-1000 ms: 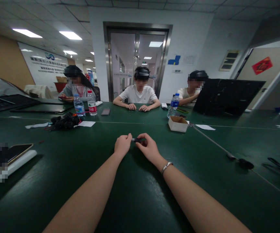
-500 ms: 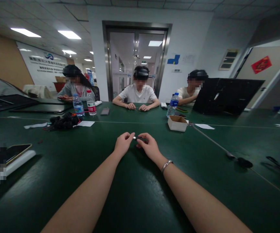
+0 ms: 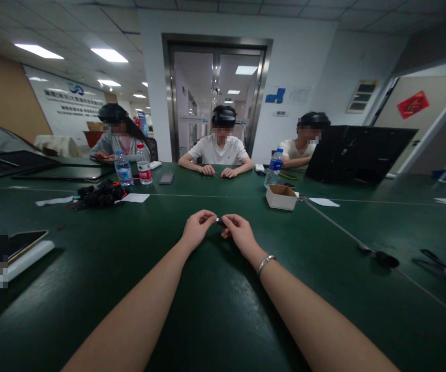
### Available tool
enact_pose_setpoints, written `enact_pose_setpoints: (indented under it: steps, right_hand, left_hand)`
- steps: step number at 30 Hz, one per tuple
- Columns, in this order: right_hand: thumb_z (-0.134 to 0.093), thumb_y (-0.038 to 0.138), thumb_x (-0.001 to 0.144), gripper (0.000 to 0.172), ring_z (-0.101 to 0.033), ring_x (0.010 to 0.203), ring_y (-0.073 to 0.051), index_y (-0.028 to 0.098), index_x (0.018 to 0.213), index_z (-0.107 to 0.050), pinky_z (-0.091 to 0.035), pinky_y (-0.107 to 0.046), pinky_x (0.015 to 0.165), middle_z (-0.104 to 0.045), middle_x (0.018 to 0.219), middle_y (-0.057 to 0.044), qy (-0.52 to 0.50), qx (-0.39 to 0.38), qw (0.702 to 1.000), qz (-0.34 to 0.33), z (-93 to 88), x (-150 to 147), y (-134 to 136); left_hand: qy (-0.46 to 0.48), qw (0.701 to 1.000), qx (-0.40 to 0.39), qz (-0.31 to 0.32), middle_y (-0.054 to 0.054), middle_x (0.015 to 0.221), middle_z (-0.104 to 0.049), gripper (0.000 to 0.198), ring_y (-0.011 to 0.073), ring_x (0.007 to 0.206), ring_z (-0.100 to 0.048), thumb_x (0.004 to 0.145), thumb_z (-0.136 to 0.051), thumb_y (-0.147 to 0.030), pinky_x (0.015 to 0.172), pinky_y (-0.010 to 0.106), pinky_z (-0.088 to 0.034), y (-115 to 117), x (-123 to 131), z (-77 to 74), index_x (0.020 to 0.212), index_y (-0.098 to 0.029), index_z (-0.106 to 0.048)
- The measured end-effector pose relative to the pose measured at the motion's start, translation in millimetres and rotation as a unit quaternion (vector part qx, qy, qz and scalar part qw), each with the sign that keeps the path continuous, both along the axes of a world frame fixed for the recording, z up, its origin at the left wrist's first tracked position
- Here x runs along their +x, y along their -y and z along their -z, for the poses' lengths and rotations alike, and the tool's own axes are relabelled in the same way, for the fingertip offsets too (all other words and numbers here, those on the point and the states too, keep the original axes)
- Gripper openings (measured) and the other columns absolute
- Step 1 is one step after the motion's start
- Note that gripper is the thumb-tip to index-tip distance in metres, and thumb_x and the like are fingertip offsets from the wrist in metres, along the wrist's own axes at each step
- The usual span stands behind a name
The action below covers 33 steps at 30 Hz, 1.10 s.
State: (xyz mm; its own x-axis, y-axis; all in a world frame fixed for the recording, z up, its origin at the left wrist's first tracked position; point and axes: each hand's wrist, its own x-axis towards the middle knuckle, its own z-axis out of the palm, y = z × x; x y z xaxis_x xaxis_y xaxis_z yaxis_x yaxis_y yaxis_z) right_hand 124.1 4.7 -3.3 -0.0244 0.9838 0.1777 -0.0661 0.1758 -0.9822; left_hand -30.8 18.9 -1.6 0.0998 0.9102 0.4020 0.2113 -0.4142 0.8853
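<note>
Just above the green table (image 3: 195, 320), my two hands meet fingertip to fingertip. Between them is a small black stick with a silver end (image 3: 219, 221), which looks like a USB flash drive. My right hand (image 3: 240, 232) is closed in a pinch round its dark body, which the fingers mostly cover. The thumb and forefinger of my left hand (image 3: 196, 230) are pinched together at the silver end. Whether a separate cap is in the left fingers is too small to tell.
Ahead stands an open cardboard box (image 3: 281, 198), with a water bottle (image 3: 274, 168) behind it. Black cables lie in a heap (image 3: 101, 195) at left, near two bottles. A phone (image 3: 27, 244) rests at near left. A monitor (image 3: 362, 154) stands at right. Three people sit opposite.
My fingertips have drawn closer together. The right fingers now cover more of the black body, and less of the stick shows. The view has shifted slightly.
</note>
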Motion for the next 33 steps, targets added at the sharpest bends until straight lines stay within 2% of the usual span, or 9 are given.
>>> enact_pose_setpoints:
  steps: [6, 13, 20, 27, 33]
  right_hand:
    - [-0.069, 0.039, 0.069, 0.030, -0.057, 0.048, -0.008, 0.014, 0.085, -0.062, -0.046, -0.022, 0.049, -0.063, 0.068, 0.000, 0.013, 0.008, 1.000, -0.019, 0.4, 0.0, -0.5]
    - [-0.072, 0.034, 0.065, 0.031, -0.060, 0.058, -0.011, 0.016, 0.088, -0.062, -0.050, -0.025, 0.059, -0.062, 0.070, 0.001, 0.046, 0.024, 0.998, -0.021, -3.6, 0.3, 3.5]
    - [-0.070, 0.025, 0.063, 0.028, -0.056, 0.066, -0.010, 0.017, 0.089, -0.064, -0.048, -0.025, 0.063, -0.065, 0.087, -0.002, 0.112, 0.073, 0.991, 0.003, -2.6, -0.1, 5.4]
    - [-0.069, 0.024, 0.064, 0.028, -0.052, 0.062, -0.010, 0.019, 0.091, -0.063, -0.043, -0.024, 0.060, -0.063, 0.079, 0.001, 0.146, 0.083, 0.986, 0.003, -4.2, -4.2, 10.1]
    - [-0.068, 0.024, 0.065, 0.028, -0.054, 0.067, -0.011, 0.019, 0.092, -0.063, -0.044, -0.026, 0.065, -0.064, 0.085, 0.000, 0.159, 0.109, 0.981, 0.014, -3.4, -5.7, 11.1]
  left_hand:
    - [-0.057, 0.998, -0.018, -0.037, 0.003, 0.076, -0.068, 0.027, 0.0162, 0.072, -0.060, 0.078, -0.055, -0.042, 0.069, 0.027, -0.045, 2.8, -2.2, -3.4, 0.081, -0.018, -0.067]
    - [-0.141, 0.984, -0.045, -0.100, 0.000, 0.062, -0.062, 0.044, 0.0136, 0.058, -0.052, 0.079, -0.048, -0.058, 0.056, 0.025, -0.034, 9.2, -3.3, -8.8, 0.065, -0.018, -0.062]
    - [-0.150, 0.976, -0.064, -0.143, 0.000, 0.053, -0.058, 0.049, 0.0142, 0.051, -0.049, 0.079, -0.046, -0.059, 0.052, 0.026, -0.030, 10.8, -2.5, -8.5, 0.055, -0.019, -0.059]
    - [-0.132, 0.977, -0.070, -0.154, 0.000, 0.046, -0.053, 0.052, 0.0133, 0.042, -0.042, 0.079, -0.046, -0.061, 0.048, 0.027, -0.026, 12.6, -3.5, -9.8, 0.048, -0.021, -0.057]
    - [-0.146, 0.972, -0.086, -0.165, 0.001, 0.048, -0.054, 0.051, 0.0146, 0.044, -0.044, 0.080, -0.044, -0.061, 0.049, 0.028, -0.026, 14.0, -3.0, -11.3, 0.049, -0.021, -0.058]
